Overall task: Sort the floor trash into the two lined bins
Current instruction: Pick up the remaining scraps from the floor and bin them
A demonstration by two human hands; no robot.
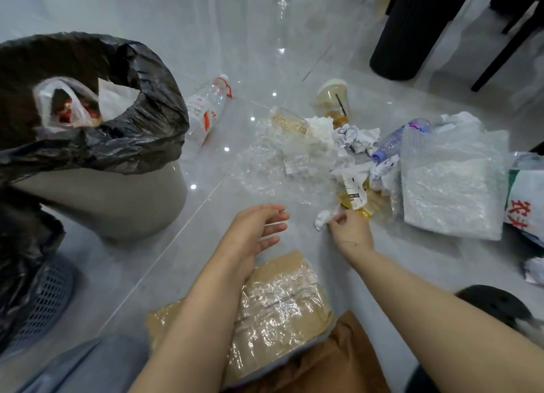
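A grey bin (117,204) lined with a black bag (123,139) stands at the left and holds a white plastic bag and paper. A second bin, a grey-blue lattice basket (44,301) with a black liner, sits at the lower left edge. Trash lies on the floor ahead: a clear bottle with a red label (206,110), a clear plastic wrap (270,163), a drink cup (334,101), crumpled paper (356,138), a purple-capped bottle (391,141) and a bubble-wrap pouch (450,180). My right hand (350,230) pinches a crumpled white tissue (322,217). My left hand (256,233) hovers open, holding nothing.
A flattened cardboard piece (282,301) covered in tape lies under my forearms. A printed plastic bag (524,204) sits at the right edge. Black furniture legs (412,30) stand at the back right. A dark rounded object (494,307) is at the lower right.
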